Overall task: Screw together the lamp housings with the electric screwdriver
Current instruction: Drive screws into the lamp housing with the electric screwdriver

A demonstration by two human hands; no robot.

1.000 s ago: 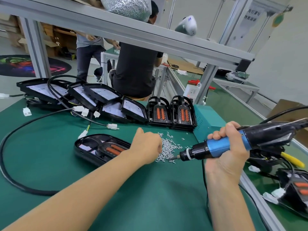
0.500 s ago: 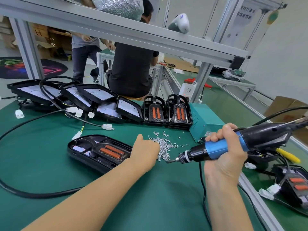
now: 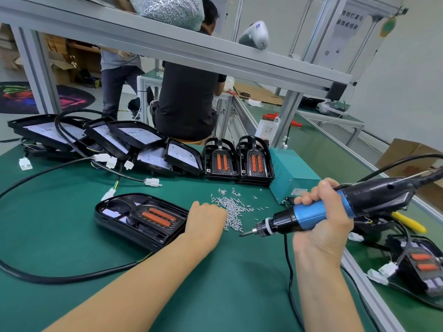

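Your right hand (image 3: 322, 219) is wrapped tight round the blue barrel of the electric screwdriver (image 3: 335, 207), bit pointing left toward the screw pile (image 3: 233, 208). Your left hand (image 3: 207, 218) sits knuckles-up on the near-left edge of that pile; its fingers are curled under and hidden, so I can't tell whether they have a screw yet.

The lamp housing (image 3: 141, 218) lies flat on the green surface (image 3: 60, 212), just left of your left hand, mid-surface, orange strips facing up. More housings lean in a row along the far edge, two of them (image 3: 237, 161) upright beside the teal power box (image 3: 291, 180).

Handling, as a guess:
- Screws: tiny, light, smooth metal, and they roll. Pinch one by the shank with your fingertips, head outward. Don't scoop.
- Housing: rigid black plastic shell, likely light, so it will skate on the mat under driver pressure. Hold it down at the rim near the screw hole, not on the orange lens strips or the white board inside.
- Its cable (image 3: 48, 277) is stiff and loops round the near-left; it could drag the shell if it gets tugged.
- Screwdriver: heavier at the back and its cord pulls on it. Keep your grip on the blue section and hold the bit square to the hole, because plastic bosses strip easily.
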